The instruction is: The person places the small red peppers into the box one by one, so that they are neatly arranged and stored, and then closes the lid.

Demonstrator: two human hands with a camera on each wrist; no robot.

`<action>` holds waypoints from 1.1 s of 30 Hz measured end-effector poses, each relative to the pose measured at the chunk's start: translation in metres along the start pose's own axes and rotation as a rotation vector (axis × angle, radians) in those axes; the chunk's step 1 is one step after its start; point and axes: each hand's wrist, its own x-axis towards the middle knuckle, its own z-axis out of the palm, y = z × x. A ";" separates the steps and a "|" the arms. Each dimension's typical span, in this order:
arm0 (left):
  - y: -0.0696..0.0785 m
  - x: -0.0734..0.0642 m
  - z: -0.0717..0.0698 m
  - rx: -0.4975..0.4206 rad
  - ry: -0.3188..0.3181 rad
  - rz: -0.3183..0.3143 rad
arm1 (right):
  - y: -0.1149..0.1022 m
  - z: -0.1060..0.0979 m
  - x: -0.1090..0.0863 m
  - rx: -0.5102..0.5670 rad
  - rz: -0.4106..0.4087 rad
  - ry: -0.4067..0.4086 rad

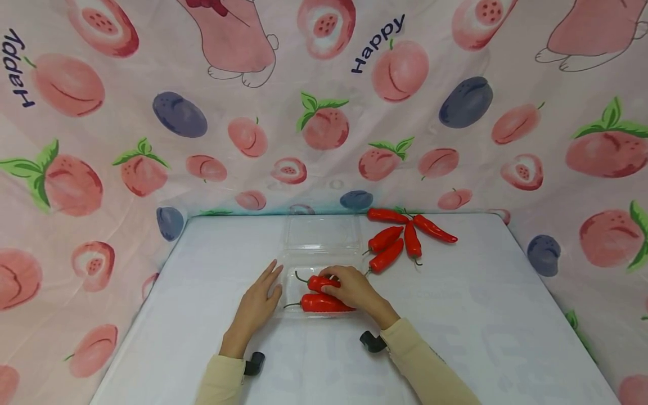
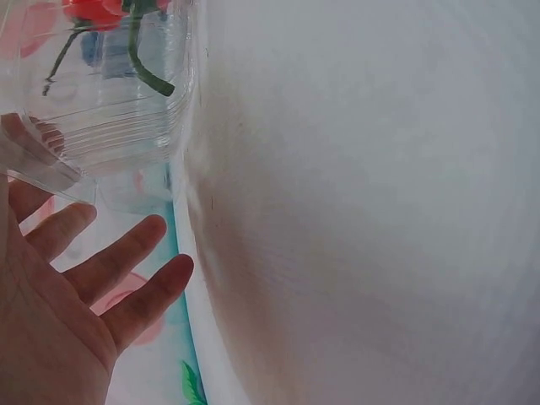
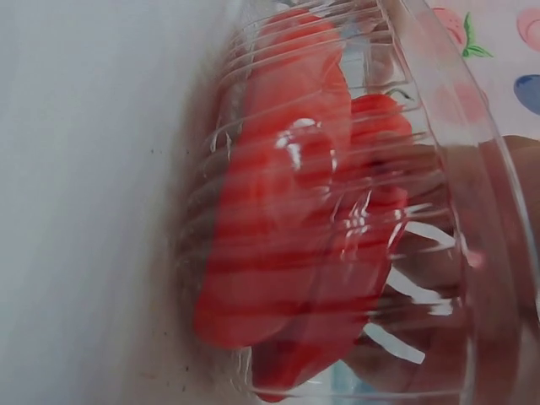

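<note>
A clear plastic clamshell box [image 1: 289,289] lies on the table with its lid [image 1: 324,232] folded back. Inside it, one red chili pepper [image 1: 324,304] lies along the near side, its stem pointing left. Over the box, my right hand [image 1: 356,289] grips a second red pepper [image 1: 313,283] from above, just behind the first. The right wrist view shows both peppers side by side through the ribbed box wall [image 3: 460,253]. At the box's left edge my left hand [image 1: 257,304] has its fingers spread, thumb by the rim; green stems [image 2: 143,59] show above it in the left wrist view.
Several more red peppers [image 1: 387,256] lie loosely grouped right of the lid, toward the table's back edge. The table [image 1: 455,337] is white. A fruit-print cloth [image 1: 324,185] hangs behind and at both sides. Each wrist wears a small black camera [image 1: 373,341].
</note>
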 end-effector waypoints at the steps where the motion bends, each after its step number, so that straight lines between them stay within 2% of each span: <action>1: 0.000 0.000 0.000 -0.001 0.002 0.001 | 0.000 0.000 0.000 -0.002 0.002 0.002; 12: -0.001 0.002 0.002 0.002 0.021 0.011 | -0.004 -0.001 0.001 -0.027 0.035 -0.009; 22: -0.002 0.002 0.002 0.000 0.003 -0.001 | -0.001 0.001 0.002 -0.029 0.053 0.001; 29: -0.002 0.001 0.002 0.008 0.012 0.005 | -0.002 0.002 0.001 -0.024 0.056 0.014; 33: -0.002 0.001 0.003 0.010 0.017 0.003 | -0.003 0.002 0.001 -0.036 0.064 -0.005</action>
